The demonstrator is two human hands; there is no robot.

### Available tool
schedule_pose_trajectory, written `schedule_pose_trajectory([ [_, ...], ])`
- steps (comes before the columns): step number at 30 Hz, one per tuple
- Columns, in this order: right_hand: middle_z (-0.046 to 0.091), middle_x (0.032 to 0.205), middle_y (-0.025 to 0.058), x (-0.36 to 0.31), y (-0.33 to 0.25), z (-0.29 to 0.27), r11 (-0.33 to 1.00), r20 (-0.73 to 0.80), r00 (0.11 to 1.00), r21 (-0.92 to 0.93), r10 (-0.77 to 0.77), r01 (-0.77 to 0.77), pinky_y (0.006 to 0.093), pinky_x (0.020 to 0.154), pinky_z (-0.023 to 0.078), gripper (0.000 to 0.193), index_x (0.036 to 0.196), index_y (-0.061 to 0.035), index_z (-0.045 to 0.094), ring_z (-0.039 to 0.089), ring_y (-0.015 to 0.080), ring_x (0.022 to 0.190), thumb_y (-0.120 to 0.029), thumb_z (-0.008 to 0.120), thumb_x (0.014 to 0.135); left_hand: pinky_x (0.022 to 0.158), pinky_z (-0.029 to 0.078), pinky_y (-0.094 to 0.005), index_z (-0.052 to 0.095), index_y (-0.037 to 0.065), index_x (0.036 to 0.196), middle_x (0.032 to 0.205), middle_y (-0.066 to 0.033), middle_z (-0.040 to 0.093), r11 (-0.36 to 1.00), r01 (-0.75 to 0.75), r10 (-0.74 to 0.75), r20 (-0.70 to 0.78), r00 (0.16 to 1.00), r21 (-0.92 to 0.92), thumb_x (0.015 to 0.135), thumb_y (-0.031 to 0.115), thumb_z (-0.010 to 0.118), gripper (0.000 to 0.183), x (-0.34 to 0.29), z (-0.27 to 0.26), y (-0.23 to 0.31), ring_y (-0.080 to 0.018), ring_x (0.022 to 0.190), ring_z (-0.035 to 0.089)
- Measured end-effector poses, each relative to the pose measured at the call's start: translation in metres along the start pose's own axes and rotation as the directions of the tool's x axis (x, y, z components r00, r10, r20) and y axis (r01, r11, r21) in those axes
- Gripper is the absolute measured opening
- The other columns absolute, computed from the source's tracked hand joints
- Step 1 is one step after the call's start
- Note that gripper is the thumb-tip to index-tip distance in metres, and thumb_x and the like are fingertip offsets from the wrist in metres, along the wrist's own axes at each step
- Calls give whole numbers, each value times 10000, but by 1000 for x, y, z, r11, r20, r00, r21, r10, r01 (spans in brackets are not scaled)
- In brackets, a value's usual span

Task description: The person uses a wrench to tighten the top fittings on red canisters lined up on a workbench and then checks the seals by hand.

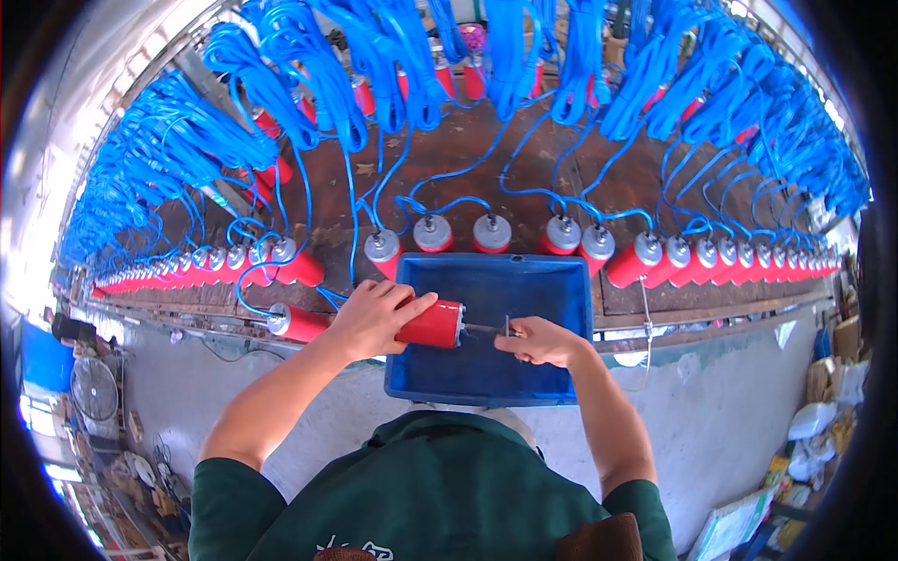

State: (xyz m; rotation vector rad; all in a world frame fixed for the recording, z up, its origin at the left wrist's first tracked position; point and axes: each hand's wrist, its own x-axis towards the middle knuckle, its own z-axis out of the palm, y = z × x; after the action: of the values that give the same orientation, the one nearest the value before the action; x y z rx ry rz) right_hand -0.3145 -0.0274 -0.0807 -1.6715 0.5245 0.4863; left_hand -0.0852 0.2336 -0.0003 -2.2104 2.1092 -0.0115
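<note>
My left hand is closed around a red metal cylinder, held on its side over the left part of a blue plastic bin. The cylinder's silver end faces right. A thin metal-shafted tool reaches that end, its other end gripped in the closed fingers of my right hand. My fingers hide most of its handle, so its exact kind is unclear. Left of my left hand, another red cylinder with a silver cap and blue cable lies at the table's front edge.
Red cylinders with silver caps stand in a long row along the brown table, cables leading back to hanging blue cable bundles. A thin pale cord dangles at the table's front edge. A fan stands at far left; boxes and bags lie right.
</note>
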Motion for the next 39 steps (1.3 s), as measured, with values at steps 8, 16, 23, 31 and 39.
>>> schedule_pose_trajectory([
  [8, 608, 767, 60, 6, -18, 32, 994, -13, 999, -107, -37, 35, 335, 596, 430, 300, 1128, -54, 679, 563, 169, 687, -339, 730, 1048, 941, 517, -469, 600, 210, 1498, 1251, -30, 653, 995, 6, -24, -183, 983, -100, 638, 340, 931, 930, -39, 33, -17, -260, 1144, 652],
  [16, 780, 935, 130, 8, -25, 64, 537, -289, 880, -843, -376, -47, 444, 782, 603, 256, 1022, -100, 690, 755, 320, 874, -355, 710, 1024, 978, 536, -472, 587, 240, 1511, 1276, -46, 674, 972, 47, -87, -167, 982, -231, 644, 317, 945, 941, -47, 52, -26, -289, 1178, 673],
  [23, 638, 718, 63, 10, -21, 51, 973, -73, 971, 57, 229, -225, 281, 540, 423, 584, 1044, 2, 745, 553, 134, 597, -573, 645, 1054, 999, 516, -462, 584, 241, 1509, 1288, -34, 660, 976, 4, -49, -202, 978, -218, 616, 277, 964, 971, -46, 53, -28, -276, 1200, 660],
  [31, 570, 755, 44, 14, -6, 78, 917, -297, 946, 326, -132, 231, 281, 567, 441, 301, 1289, -18, 700, 520, 130, 626, -237, 558, 1139, 1011, 522, -467, 582, 236, 1509, 1285, -39, 675, 958, 12, -77, -219, 973, -286, 606, 246, 962, 980, -45, 51, -32, -279, 1202, 663],
  [39, 620, 884, 81, -2, -17, 61, 928, -173, 948, 219, -266, 301, 327, 752, 517, 415, 1434, -75, 664, 642, 194, 823, -92, 707, 1022, 1033, 517, -467, 573, 244, 1517, 1308, -39, 676, 954, 22, -80, -182, 980, -298, 624, 262, 961, 974, -44, 49, -35, -279, 1226, 655],
])
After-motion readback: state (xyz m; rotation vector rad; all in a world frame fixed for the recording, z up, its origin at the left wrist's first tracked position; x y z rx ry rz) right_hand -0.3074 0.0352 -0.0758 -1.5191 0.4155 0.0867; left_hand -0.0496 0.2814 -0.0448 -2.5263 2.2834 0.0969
